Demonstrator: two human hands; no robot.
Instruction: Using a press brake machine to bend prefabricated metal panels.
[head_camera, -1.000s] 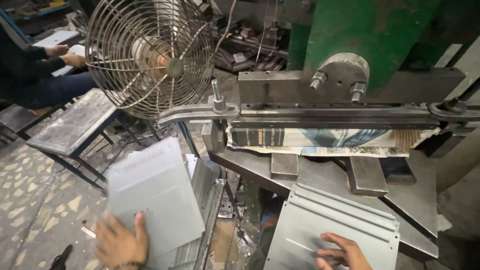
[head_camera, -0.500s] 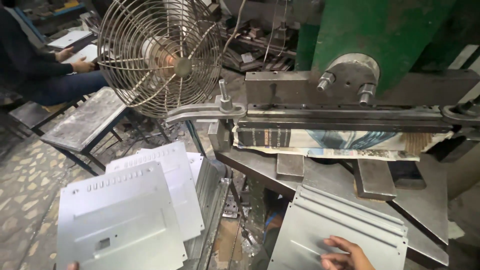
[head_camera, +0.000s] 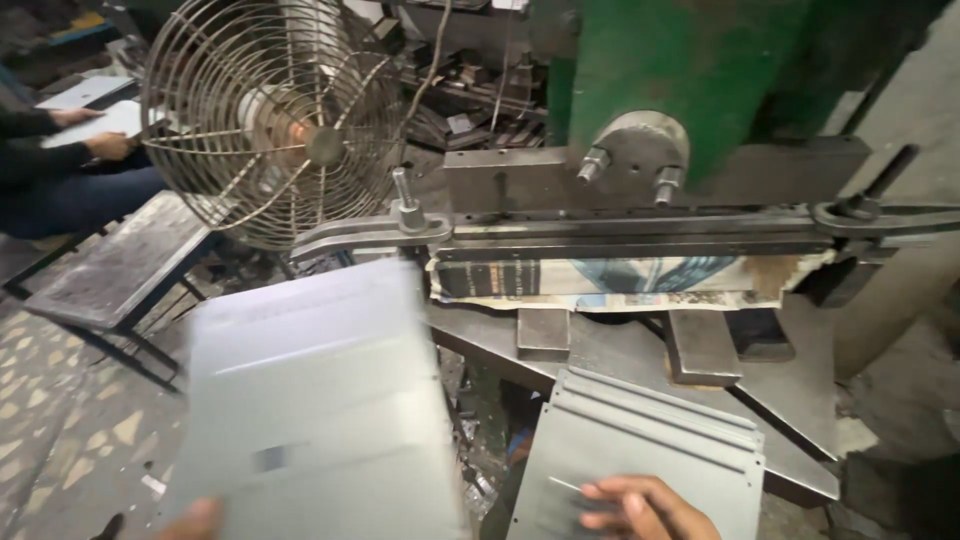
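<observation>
My left hand (head_camera: 190, 520) shows only as fingertips at the bottom edge, gripping a flat grey metal sheet (head_camera: 315, 400) that is lifted and motion-blurred at the lower left. My right hand (head_camera: 640, 508) rests with fingers spread on a second grey metal sheet (head_camera: 650, 440) with ribbed bends, which lies on the steel bed (head_camera: 800, 420) of a green press machine (head_camera: 680, 80). Under the press's long dark bar (head_camera: 640, 235) hangs folded printed paper (head_camera: 620, 282).
A wire-caged fan (head_camera: 275, 115) stands at the upper left. Another person (head_camera: 60, 170) in dark sleeves sits at the far left holding light sheets. A worn metal bench (head_camera: 125, 265) stands on the speckled floor. Two steel blocks (head_camera: 545, 332) sit on the bed.
The sheet in my left hand has risen from the stack at the lower left and swung toward the machine, growing larger and blurred. My right hand stays on the ribbed sheet.
</observation>
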